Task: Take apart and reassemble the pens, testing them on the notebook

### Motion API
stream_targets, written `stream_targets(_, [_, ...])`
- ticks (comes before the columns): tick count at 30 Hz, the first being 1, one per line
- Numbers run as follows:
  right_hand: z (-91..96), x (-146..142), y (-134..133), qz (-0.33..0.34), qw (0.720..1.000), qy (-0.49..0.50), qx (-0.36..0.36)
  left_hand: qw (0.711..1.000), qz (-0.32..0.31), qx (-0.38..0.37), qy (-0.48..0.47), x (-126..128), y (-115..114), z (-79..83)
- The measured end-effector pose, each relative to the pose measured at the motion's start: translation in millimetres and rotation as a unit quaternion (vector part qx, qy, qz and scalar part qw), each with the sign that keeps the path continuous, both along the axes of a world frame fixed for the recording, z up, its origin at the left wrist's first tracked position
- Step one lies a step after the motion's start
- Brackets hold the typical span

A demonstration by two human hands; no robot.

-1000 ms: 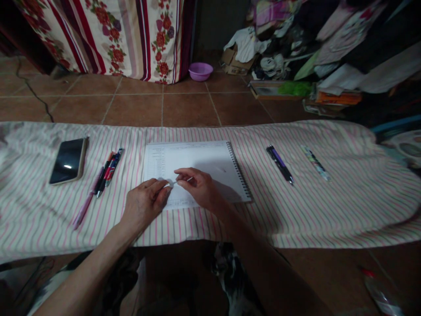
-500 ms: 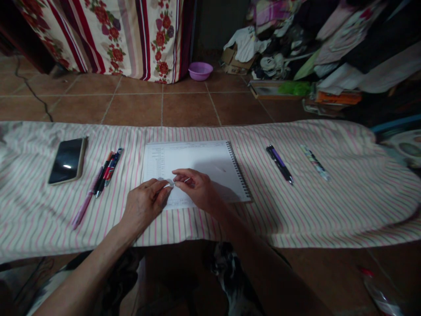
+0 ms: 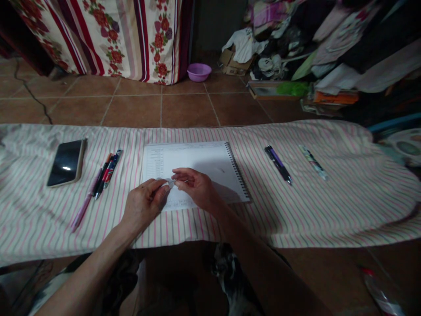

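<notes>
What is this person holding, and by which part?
The left grip and right grip pinch a thin, pale piece, one from each side; the exact parts can't be told.

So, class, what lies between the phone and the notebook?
A cluster of pens lies on the striped cloth between the phone and the notebook, as the head view shows.

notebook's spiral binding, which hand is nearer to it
Right. The right hand is over the page, left of the spiral binding; the left hand is farther left.
</notes>
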State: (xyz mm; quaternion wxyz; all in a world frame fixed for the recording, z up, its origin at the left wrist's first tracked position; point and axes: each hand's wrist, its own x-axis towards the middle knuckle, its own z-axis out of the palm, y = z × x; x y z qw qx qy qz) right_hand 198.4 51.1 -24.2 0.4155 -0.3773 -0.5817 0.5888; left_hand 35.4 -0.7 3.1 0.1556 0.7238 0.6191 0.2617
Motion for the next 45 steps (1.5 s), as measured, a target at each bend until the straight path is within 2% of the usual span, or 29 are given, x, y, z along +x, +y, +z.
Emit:
stream_targets(9, [1.6,-3.3,-2.9,-0.017,0.998,0.030,-0.058,0.999,0.018,0.015,-0.043,0.5,0.9,-5.6])
stream_targets(18, [5.1,-3.5,-4.8,-0.010,0.998,0.013,-0.067,1.000,0.002,0.013,-0.026,5.5,1.1,-1.3])
stream_targets(24, [6.1,-3.0,-4.5,-0.018,0.997,0.010,-0.073,0.999,-0.015,0.029,-0.019,6.4,2.5,-5.3])
stream_targets(32, [4.3,0.2,-3.2,-0.012,0.998,-0.001,-0.057,0.999,-0.018,0.040,-0.015,6.8,3.9,-7.1])
stream_targets(37, [15.3,16.7,0.5,-0.046,0.997,-0.061,-0.007,0.999,-0.014,0.042,-0.016,7.7,5.0,-6.6])
stream_targets(40, [23.3,41.6,7.0,-0.142,0.975,-0.149,0.088,0.999,-0.001,0.042,-0.011,7.3,5.6,-7.2])
stream_targets(43, [24.8,71.2,13.8,-0.233,0.912,-0.273,0.200,0.999,-0.002,0.052,-0.009,7.1,6.2,-7.4])
stream_targets(45, [22.0,87.0,16.5,-0.246,0.880,-0.341,0.221,0.999,-0.003,0.053,-0.011,7.7,6.6,-7.1])
